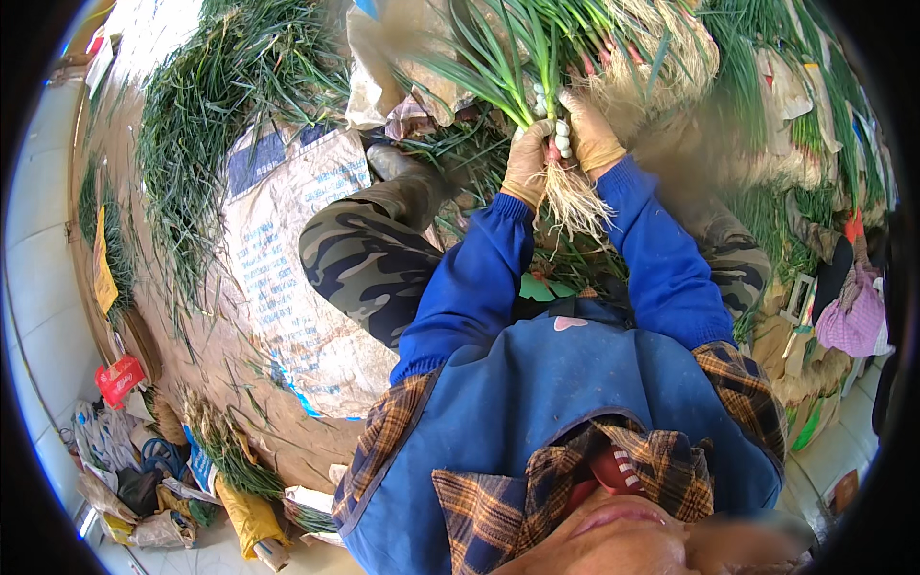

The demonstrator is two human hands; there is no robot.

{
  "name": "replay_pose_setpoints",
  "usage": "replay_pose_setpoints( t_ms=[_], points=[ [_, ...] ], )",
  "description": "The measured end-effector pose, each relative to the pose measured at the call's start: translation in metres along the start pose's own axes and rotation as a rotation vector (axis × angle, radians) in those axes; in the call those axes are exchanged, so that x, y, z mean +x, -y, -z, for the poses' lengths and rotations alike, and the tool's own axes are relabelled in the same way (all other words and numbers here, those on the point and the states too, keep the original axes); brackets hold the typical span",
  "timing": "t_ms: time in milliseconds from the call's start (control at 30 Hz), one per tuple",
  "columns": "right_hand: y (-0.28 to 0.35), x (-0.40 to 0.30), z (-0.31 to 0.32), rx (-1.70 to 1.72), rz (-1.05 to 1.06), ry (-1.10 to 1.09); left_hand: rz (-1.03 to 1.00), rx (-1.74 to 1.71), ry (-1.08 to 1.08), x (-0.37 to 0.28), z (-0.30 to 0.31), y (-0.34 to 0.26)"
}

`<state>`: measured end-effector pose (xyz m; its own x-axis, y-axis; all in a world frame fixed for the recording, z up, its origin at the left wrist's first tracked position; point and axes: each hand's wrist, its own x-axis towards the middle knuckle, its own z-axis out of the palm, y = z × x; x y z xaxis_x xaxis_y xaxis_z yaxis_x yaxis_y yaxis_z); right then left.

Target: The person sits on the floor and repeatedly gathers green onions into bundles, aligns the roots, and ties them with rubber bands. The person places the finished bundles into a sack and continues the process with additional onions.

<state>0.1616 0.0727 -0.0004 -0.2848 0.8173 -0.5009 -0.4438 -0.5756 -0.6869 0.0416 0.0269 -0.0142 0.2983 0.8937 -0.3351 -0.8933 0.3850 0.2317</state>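
Note:
Both my hands wear pale tan gloves with what look like white-covered fingertips. My left hand (528, 164) grips the lower stems of a small bunch of leafy alliums (552, 152), green garlic or scallions. My right hand (595, 136) wraps the same bunch from the right, slightly higher up. The long green leaves point away from me. Reddish stem bases and a tuft of pale roots (575, 205) hang toward my body. Just beyond my right hand lies a heap of similar plants (668, 54), roots facing right.
Loose green leaves (237, 93) pile up at the far left. A dirty printed woven sack (309, 273) lies beside my camouflage-trousered left leg (366, 266). Bags and cords (144, 474) crowd the lower left. More rooted plants (808, 144) and purple checked fabric (852, 313) lie right.

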Motion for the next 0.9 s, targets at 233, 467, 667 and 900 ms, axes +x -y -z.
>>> replay_pose_setpoints(
  t_ms=[233,467,667,900],
  points=[
    [-0.007,-0.05,-0.006,0.028,0.494,-0.085,-0.144,0.506,-0.129,-0.005,-0.016,-0.008],
    [0.029,-0.099,0.04,-1.153,0.061,0.059,-0.036,0.073,-0.107,-0.002,-0.015,-0.045],
    [0.062,-0.024,0.022,-1.522,0.88,-0.28,0.2,-0.207,0.312,-0.018,-0.026,-0.044],
    [0.079,0.018,0.006,-1.873,0.337,-0.521,0.014,0.198,-0.083,-0.014,-0.023,-0.047]
  ],
)
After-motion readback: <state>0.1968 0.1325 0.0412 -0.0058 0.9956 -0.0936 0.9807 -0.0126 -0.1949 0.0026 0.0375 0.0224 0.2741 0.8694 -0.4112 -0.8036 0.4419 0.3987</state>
